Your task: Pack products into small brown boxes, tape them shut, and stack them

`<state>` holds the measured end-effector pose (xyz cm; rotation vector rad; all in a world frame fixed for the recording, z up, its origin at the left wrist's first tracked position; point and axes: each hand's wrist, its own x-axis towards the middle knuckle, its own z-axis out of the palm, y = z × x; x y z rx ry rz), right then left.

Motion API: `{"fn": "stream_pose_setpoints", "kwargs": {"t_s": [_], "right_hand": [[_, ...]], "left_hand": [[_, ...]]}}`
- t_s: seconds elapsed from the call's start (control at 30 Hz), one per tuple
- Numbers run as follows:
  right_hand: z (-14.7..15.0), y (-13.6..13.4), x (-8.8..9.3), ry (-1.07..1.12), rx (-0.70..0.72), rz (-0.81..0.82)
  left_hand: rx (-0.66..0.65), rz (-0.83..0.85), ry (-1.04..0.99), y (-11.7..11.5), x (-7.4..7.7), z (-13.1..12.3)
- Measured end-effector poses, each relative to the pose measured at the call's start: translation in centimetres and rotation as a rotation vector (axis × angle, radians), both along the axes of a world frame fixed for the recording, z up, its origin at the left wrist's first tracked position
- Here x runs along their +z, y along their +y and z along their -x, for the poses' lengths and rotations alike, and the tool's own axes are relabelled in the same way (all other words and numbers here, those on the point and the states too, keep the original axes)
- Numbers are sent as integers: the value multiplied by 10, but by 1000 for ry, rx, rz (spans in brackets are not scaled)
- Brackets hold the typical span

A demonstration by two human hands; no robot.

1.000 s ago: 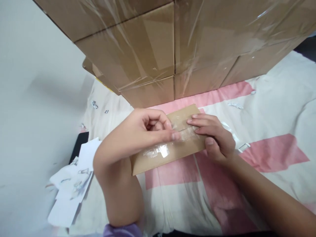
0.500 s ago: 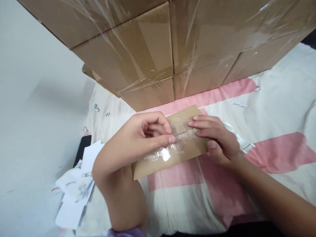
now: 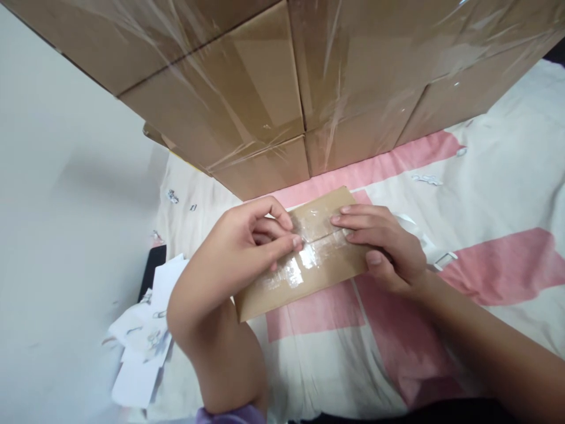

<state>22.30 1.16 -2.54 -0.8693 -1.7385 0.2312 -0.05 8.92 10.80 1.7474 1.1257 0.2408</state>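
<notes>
A flat brown piece of cardboard (image 3: 318, 206) lies in front of me, with a dark seam and shiny, wrinkled clear tape (image 3: 289, 274) across its middle. My left hand (image 3: 269, 241) bends over its left half, thumb and fingers closed in a pinch at the tape; the exact bit between the fingertips is hard to see. On the right end of the cardboard rests my right hand (image 3: 379, 238). Its fingers are stretched over the top by the seam, and the thumb lies near the right edge.
Large cardboard boxes (image 3: 265, 82) wrapped in clear film stand behind the hands. A pink and cream cloth (image 3: 498, 265) covers the surface. Paper cutouts (image 3: 141, 335) and a black object (image 3: 152, 268) lie at the left by the wall (image 3: 57, 235). A small white frame-shaped piece (image 3: 445, 260) sits at the right.
My left hand has slid a little to the left along the tape, baring more of the seam. My right hand stays on the cardboard. The view has shifted slightly.
</notes>
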Motion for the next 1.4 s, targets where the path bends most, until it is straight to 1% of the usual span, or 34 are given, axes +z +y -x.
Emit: {"fn": "stream_pose_setpoints", "kwargs": {"t_s": [0.13,0.23,0.4,0.53,0.97,1.2,1.3,1.4], "right_hand": [[-1,0,-2,-14,17,-5],[-2,0,-2,-32,15,-17],[-1,1,0,-53,-3,-8],[-1,1,0,-27,-10,-14],[-2,0,1,-23,2,12],[-1,2,-1,-46,5,-23],[-1,-1,2,-75,1,-13],[2,-9,11,-180,-65,-13]], "left_hand": [[6,-6,-14,-1,0,0],[-25,-10,-24,-1,-1,1],[-31,-56,-17,2,-3,3],[-36,-72,-2,4,-4,3],[-59,3,-27,5,-6,2],[-88,28,-1,7,-7,3],[-74,16,-9,8,-7,3],[-68,3,-27,9,-8,2]]}}
